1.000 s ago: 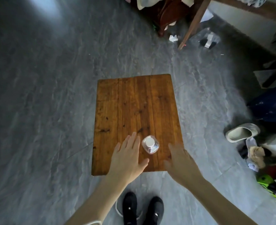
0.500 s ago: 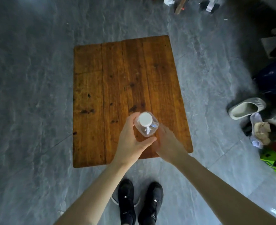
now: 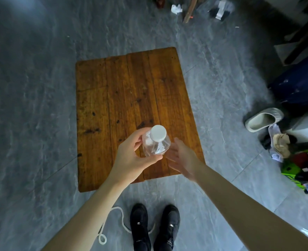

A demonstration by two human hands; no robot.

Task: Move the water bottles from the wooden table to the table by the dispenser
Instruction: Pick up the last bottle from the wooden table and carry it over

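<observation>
A clear water bottle (image 3: 156, 144) with a white cap is seen from above, over the near right part of the low wooden table (image 3: 113, 98). My left hand (image 3: 133, 158) grips the bottle from its left side, thumb in front and fingers behind. My right hand (image 3: 183, 157) sits just to the right of the bottle with its fingers straight and spread; whether it touches the bottle I cannot tell. No other bottle shows on the table.
Grey stone floor surrounds the table. My black shoes (image 3: 155, 227) stand at its near edge beside a white cord (image 3: 117, 221). A pale slipper (image 3: 263, 119), clothes and bags clutter the right side. A wooden furniture leg (image 3: 190, 9) and litter lie at the back.
My left hand closed round the bottle and it now sits higher, nearer the camera. My right hand came in from the table's edge to the bottle's right side.
</observation>
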